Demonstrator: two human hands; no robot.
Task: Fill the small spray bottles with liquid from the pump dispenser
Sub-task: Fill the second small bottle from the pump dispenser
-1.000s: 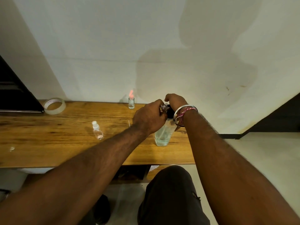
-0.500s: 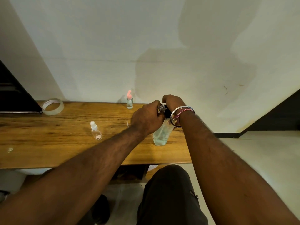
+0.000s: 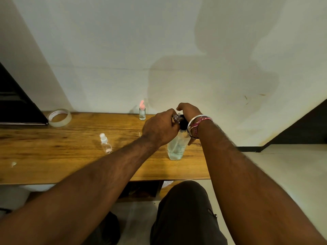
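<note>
A clear plastic pump dispenser stands upright on the wooden table, near its right end and about midway between the wall and the front edge; its tapered body shows a pale liquid and carries a black collar at the neck. The right hand is over the dispenser's top, fingers curled down on the pump head, with a metal bangle and a pink thread band at the wrist. The left hand curls its fingers round a small clear bottle, whose ribbed open neck pokes out between thumb and forefinger right against the black collar; the rest of that bottle is hidden in the fist. To the left, well apart from the hands, a second small spray bottle of clear plastic with a white sprayer top stands on the bare grain. A third, a little clear bottle with a pink cap, stands at the back edge against the wall. A roll of clear tape lies flat at the far left corner beside a dark flat panel. The table top is smooth, streaked brown board with a straight front edge; much open surface lies left of the dispenser, while the right end stops just past it, with pale floor beyond.
</note>
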